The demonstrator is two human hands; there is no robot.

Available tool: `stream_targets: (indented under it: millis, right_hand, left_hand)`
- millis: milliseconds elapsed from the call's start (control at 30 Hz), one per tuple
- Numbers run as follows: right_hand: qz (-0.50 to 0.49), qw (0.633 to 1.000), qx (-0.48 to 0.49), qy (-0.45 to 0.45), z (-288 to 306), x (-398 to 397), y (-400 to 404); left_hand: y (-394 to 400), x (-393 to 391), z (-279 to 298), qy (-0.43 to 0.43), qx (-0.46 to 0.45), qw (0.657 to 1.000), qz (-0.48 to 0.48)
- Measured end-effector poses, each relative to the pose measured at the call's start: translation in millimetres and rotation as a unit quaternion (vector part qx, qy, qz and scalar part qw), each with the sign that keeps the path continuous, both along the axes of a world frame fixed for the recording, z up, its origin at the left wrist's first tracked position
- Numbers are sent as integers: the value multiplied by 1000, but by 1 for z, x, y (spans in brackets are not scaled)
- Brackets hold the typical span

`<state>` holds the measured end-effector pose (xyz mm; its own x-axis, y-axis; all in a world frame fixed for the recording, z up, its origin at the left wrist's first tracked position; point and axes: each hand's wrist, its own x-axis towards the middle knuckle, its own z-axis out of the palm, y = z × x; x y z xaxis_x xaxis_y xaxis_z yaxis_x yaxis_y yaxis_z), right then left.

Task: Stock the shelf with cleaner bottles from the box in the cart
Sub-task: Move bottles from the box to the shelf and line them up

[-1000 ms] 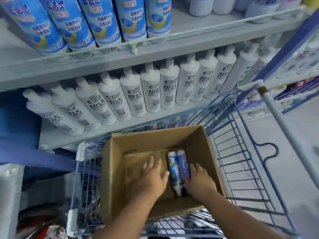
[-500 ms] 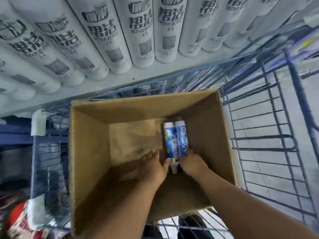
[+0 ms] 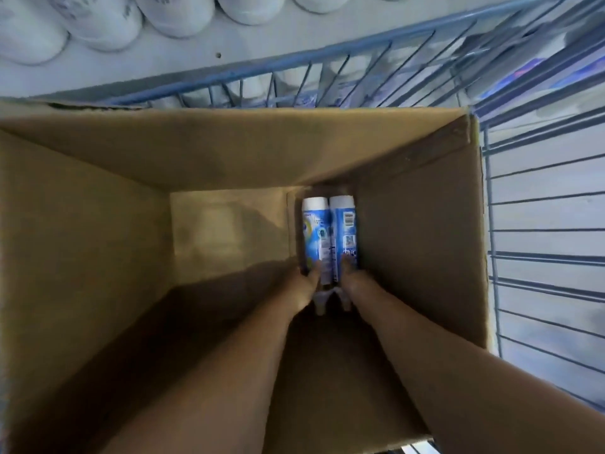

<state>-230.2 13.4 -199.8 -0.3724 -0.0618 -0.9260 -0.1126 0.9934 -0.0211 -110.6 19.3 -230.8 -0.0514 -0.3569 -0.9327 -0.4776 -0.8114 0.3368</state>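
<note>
Last two bottles deep in the box, both hands down on them.

Cart holds the box; two blue-label bottles lie side by side, touching, against its right wall, caps toward the person. Left hand and right hand each reach a bottle's neck end; grip closure can't be told, fingers hidden. Likely rigid, smooth, liquid-heavy plastic: best taken round the body, not the cap.
</note>
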Motion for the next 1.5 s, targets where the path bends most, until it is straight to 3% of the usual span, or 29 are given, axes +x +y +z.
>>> stream_targets:
  millis: [133,433,767,933,1167,1500]
  right_hand:
    - [-8,999,-29,-15,-16,7,11]
    - [4,995,-89,-44,-35,-2,9]
    - [-87,970,-85,-209,-12,3,0]
    - [-118,963,-84,-228,52,14,-7]
    - [-79,963,-119,-229,169,37,11]
    - [-15,920,-277,-275,328,51,25]
  left_hand:
    - [2,-2,-17,18,23,995,98]
    - [3,23,-26,-9,-5,999,52]
    - [-10,43,4,28,-14,996,88]
    - [-18,48,65,26,-23,989,147]
    - [8,81,184,37,-31,977,209]
    - [23,103,347,67,-176,949,251]
